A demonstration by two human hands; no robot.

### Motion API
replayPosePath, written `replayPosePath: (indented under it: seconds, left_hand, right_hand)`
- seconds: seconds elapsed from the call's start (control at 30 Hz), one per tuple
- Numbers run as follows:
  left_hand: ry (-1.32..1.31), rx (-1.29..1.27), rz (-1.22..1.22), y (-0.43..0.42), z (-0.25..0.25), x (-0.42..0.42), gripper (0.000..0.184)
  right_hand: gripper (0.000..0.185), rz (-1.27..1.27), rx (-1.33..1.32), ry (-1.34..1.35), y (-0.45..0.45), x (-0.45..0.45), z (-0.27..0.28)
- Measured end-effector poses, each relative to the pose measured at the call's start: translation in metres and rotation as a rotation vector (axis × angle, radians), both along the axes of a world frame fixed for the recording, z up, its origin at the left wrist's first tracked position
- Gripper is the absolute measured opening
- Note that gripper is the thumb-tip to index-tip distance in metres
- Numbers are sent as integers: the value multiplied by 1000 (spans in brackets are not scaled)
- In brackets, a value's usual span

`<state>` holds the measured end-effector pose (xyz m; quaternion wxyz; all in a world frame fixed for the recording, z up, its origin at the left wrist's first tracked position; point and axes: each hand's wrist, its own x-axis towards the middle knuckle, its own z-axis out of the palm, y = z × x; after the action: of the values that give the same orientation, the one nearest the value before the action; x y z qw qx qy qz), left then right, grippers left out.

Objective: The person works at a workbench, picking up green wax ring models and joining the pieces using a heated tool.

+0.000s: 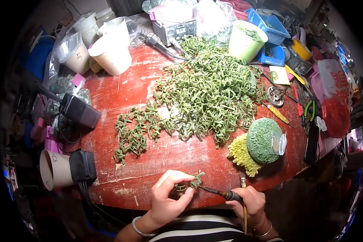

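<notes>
Near the table's front edge, my left hand (171, 196) pinches a small green ring-shaped piece (196, 180) between thumb and fingertips. My right hand (250, 204) is closed around a soldering-iron-like pen (231, 196) with a dark grip. Its thin metal tip points left and reaches the green piece, though I cannot tell whether they touch. A thin wooden-handled brush (245, 215) also sits upright in my right hand, its pale end above the fingers. Beyond both hands spreads a large heap of similar green ring pieces (209, 88), with a smaller cluster (133, 133) to its left.
A round green pad (264, 139) rests on a yellow sponge-like piece (245, 155) at right. Behind it lie a yellow-handled tool (277, 114) and green-handled pliers (309, 109). White tubs (111, 54) stand back left; a tub (248, 40) and blue baskets (270, 26) back right.
</notes>
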<state>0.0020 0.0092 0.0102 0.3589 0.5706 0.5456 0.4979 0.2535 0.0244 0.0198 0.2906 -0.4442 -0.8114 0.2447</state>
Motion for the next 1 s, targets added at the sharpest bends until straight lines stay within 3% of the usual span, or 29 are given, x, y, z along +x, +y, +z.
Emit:
replayPosePath:
  seconds: [1.0]
  left_hand:
    - [10, 12, -8, 0, -3, 0, 29]
  right_hand:
    - [29, -3, -17, 23, 0, -2, -2]
